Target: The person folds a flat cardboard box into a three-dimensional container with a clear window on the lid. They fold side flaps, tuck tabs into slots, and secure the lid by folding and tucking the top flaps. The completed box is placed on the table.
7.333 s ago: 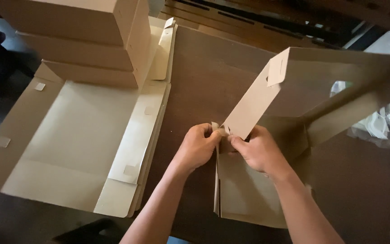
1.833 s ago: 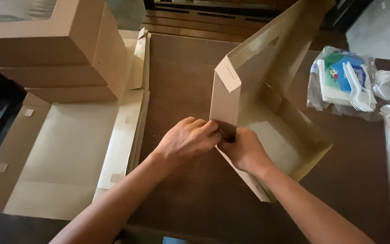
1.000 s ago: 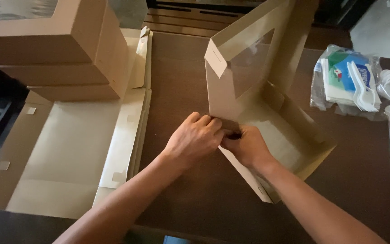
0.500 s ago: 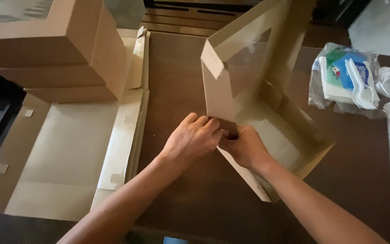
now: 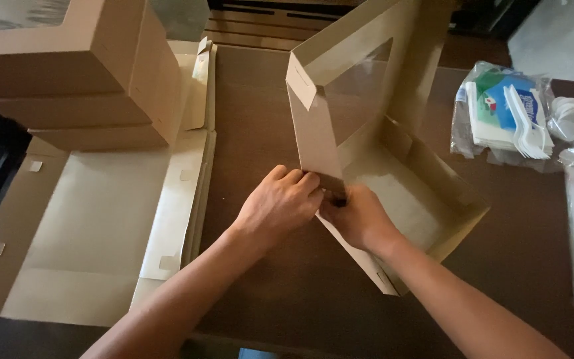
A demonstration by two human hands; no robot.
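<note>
Left hand: your left hand (image 5: 280, 206) comes in from the lower left, forearm slanting up across the worktop (image 5: 260, 133), fingers curled over and pinched on the near corner of the brown cardboard box (image 5: 400, 193).
Right hand: your right hand (image 5: 357, 219) reaches in from the lower right, knuckles up, fingers closed on the same corner, touching the left hand.
Box: it sits on the dark worktop just right of centre, tray part lying flat, its windowed lid (image 5: 347, 93) standing upright above your hands.
Hidden: both sets of fingertips are tucked under the hands at the corner, so you cannot see which flap or tab they hold.
Stack: finished boxes (image 5: 68, 73) stand piled at the upper left, cut off by the frame's top edge.
Flat blank: an unfolded box blank (image 5: 94, 226) lies left of your arm.
Cutlery: bagged white plastic cutlery and napkins (image 5: 506, 113) lie at the right, well apart from the hands.
</note>
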